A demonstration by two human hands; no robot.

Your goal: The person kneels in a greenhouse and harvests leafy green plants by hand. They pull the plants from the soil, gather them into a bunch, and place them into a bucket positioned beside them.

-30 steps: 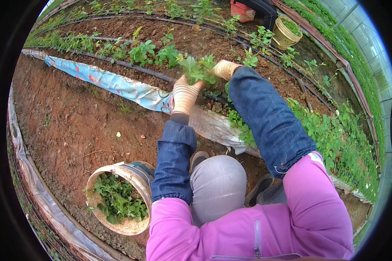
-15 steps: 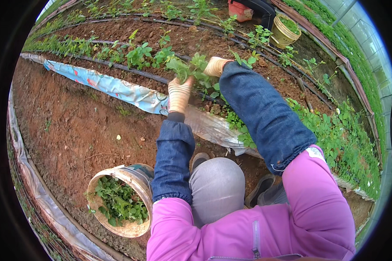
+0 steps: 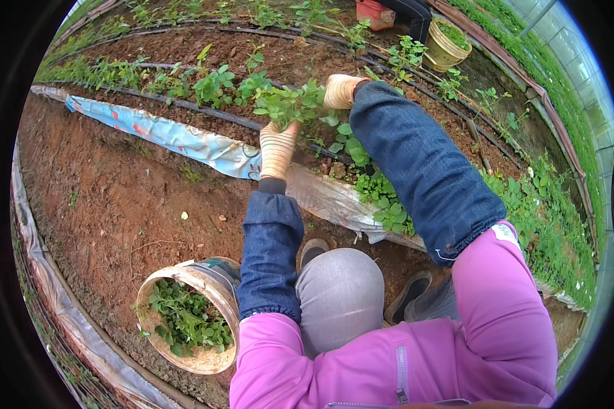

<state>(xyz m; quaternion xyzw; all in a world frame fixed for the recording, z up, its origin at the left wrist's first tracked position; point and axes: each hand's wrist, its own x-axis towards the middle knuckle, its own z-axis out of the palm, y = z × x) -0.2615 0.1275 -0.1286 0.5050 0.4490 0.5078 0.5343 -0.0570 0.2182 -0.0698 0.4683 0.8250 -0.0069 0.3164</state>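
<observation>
A striped cream-and-orange glove covers my left hand, which is closed round a bunch of leafy green plants over the edge of the planted bed. My right hand, gloved the same way, is just right of that bunch with its fingers curled. Its fingertips are turned away, so what they hold, if anything, is hidden. Low green leaves grow beneath my right wrist. A dirty white bucket lies tilted toward me beside my left arm, with pulled greens inside.
Black drip hoses run along the bed among young plants. Blue patterned sheeting and whitish plastic edge it. Beyond the bed are a yellow bucket of greens, a red bucket and another person's dark-clothed leg.
My right hand has moved slightly up and its forearm swung right. The bunch in my left hand has shifted a little left, and a small gap separates it from the right hand.
</observation>
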